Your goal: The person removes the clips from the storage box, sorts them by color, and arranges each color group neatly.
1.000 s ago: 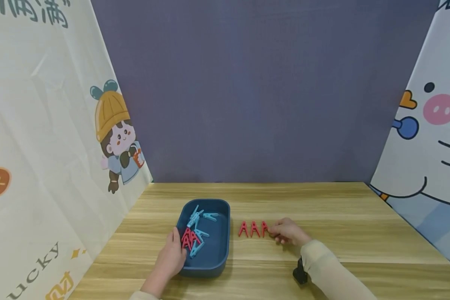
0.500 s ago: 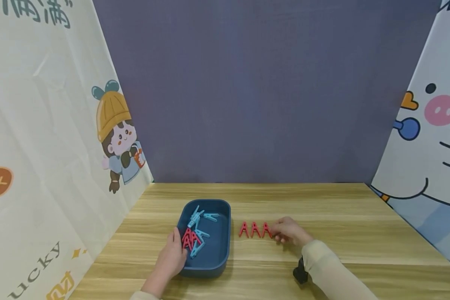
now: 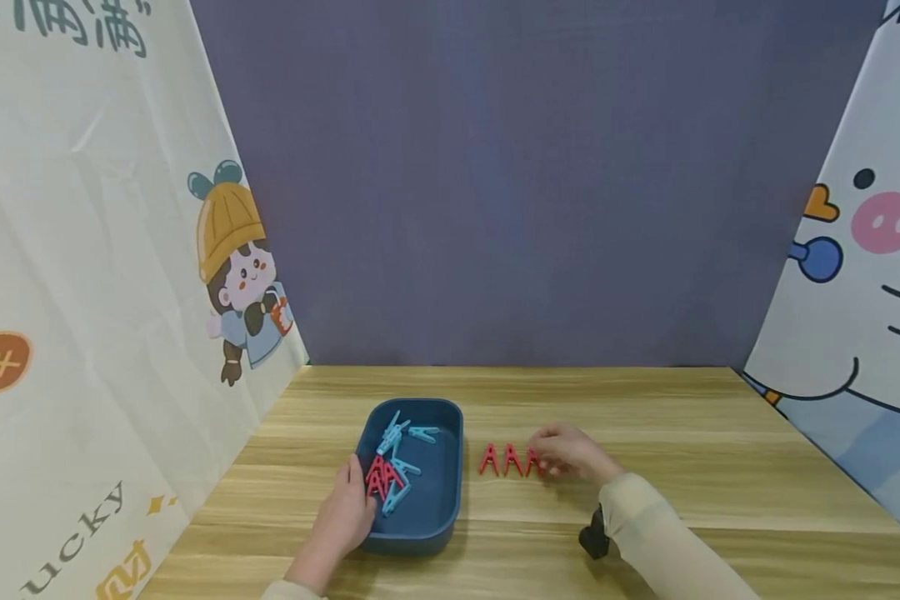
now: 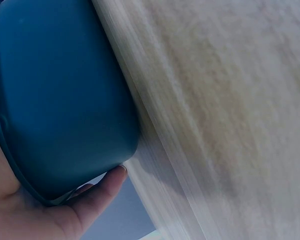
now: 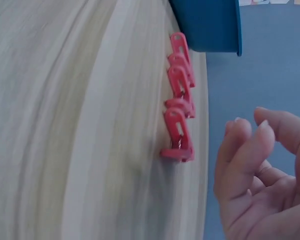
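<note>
A dark blue tub (image 3: pixel 412 545) stands on the table, with several light-blue clothespins (image 3: pixel 423 433) and several red clothespins (image 3: pixel 376 482) inside it. My left hand (image 3: pixel 342 512) grips the tub's left side; in the left wrist view the hand (image 4: pixel 50 217) wraps the tub's end wall. Right of the tub, three red clothespins (image 3: pixel 512 461) stand in a row, legs apart. My right hand (image 3: pixel 570 452) hovers by the rightmost one and partly covers it. In the right wrist view that hand (image 5: pixel 257 185) has loosely bent fingers, holds nothing and is apart from the clothespins (image 5: pixel 177 132).
The wood-grain table (image 3: pixel 645 400) ends at a dark blue-grey backdrop (image 3: pixel 525 183). Printed cartoon panels (image 3: pixel 112 275) flank both sides. A black device (image 3: pixel 595 536) sits at my right wrist.
My right hand, which was at the right side of the rightmost red clothespin, has lifted off and shifted slightly left and up. My left hand and the tub stay put.
</note>
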`<state>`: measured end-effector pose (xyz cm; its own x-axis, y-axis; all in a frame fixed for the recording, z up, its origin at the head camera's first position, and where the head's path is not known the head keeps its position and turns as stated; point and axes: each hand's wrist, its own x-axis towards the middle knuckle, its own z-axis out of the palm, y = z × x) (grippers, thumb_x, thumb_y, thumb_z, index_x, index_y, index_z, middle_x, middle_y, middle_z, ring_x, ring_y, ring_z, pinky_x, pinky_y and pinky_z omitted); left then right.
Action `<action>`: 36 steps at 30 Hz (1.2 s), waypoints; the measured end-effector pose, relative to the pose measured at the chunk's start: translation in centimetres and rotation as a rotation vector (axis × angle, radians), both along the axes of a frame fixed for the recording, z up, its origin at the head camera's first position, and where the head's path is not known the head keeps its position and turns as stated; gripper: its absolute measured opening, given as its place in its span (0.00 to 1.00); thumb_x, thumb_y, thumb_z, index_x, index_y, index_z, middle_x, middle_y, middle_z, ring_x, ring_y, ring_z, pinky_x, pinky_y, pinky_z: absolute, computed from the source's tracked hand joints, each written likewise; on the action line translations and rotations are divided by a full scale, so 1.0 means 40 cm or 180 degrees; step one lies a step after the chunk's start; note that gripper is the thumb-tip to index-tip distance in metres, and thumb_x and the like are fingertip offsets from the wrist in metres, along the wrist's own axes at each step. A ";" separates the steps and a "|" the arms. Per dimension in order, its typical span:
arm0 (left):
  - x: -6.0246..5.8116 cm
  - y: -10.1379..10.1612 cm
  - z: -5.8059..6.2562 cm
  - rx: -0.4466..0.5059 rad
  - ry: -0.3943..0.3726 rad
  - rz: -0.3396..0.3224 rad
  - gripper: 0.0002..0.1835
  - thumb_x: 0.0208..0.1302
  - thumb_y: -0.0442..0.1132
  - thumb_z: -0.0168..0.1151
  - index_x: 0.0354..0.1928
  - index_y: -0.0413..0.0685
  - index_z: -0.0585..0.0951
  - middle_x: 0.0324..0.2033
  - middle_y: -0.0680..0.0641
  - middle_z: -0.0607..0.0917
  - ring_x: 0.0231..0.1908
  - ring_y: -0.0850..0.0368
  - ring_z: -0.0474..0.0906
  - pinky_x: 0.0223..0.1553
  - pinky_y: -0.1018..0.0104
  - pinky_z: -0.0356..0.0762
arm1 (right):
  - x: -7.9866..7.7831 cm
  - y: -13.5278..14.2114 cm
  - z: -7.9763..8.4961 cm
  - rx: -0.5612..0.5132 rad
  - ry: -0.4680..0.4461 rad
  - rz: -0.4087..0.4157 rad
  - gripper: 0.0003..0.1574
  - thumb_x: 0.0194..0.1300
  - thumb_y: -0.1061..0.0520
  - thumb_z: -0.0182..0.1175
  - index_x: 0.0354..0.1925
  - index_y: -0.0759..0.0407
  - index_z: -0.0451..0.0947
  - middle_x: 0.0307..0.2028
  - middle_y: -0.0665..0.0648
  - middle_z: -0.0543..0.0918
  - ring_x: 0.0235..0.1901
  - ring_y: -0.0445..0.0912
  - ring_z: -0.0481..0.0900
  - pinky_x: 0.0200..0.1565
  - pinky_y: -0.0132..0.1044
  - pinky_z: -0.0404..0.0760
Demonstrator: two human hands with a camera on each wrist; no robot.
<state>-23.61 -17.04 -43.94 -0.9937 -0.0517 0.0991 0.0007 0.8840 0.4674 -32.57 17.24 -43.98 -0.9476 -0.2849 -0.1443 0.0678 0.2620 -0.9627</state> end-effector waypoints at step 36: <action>0.003 0.004 0.000 -0.0016 0.0059 0.0029 0.37 0.61 0.33 0.56 0.66 0.25 0.50 0.61 0.25 0.57 0.54 0.31 0.66 0.51 0.43 0.68 | -0.005 -0.147 0.086 -0.0116 0.0096 0.0205 0.16 0.62 0.59 0.56 0.46 0.69 0.72 0.38 0.62 0.77 0.22 0.40 0.73 0.22 0.28 0.73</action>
